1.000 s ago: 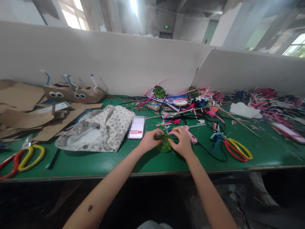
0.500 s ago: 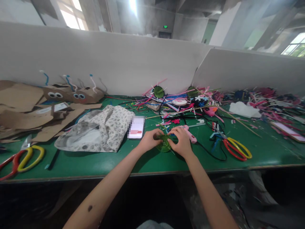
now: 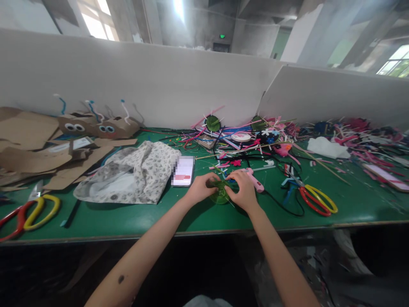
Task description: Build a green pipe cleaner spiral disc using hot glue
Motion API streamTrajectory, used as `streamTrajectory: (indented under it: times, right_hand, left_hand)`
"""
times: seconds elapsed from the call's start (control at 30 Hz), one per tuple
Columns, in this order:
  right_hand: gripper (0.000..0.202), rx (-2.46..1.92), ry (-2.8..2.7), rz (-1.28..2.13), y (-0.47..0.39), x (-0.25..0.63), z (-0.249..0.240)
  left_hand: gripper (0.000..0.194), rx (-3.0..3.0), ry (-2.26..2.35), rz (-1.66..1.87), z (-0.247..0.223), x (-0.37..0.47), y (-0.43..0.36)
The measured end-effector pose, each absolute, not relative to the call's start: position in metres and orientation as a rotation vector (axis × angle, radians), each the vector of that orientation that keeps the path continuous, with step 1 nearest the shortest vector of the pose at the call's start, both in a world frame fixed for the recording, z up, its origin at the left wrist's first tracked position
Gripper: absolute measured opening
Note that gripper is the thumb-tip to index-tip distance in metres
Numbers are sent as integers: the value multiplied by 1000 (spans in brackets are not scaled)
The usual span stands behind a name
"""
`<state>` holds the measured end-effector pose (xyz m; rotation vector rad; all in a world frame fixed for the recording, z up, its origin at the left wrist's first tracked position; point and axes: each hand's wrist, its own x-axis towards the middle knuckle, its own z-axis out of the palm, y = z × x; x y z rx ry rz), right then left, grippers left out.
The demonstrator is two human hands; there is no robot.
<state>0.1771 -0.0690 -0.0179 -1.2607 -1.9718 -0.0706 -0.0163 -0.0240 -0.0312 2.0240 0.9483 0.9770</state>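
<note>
Phone (image 3: pixel 188 168): flat, just left of and beyond the left hand (image 3: pixel 198 189). That hand pinches the far left part of the green disc (image 3: pixel 220 197). Disc: at the near middle of the worktop (image 3: pixel 153 221), between the two hands, its near part exposed; round, so no long axis noted. Right hand (image 3: pixel 244 191): pinching the far right part, fingertips partly hidden. Hands slightly apart, neither clearly nearer the disc. Pink glue gun (image 3: pixel 259 186): just beyond the right hand, partly covered.
</note>
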Motion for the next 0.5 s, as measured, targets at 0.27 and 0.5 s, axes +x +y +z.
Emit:
streamTrajectory:
  times: [0.27, 0.5]
  right_hand:
    - [15, -1257, -1984, -68, -69, 177, -17]
    - [16, -1258, -1990, -62, -69, 177, -17]
  left_hand:
    - [26, 2017, 953, 969, -31, -16, -24]
    - [30, 2021, 957, 965, -31, -17, -24]
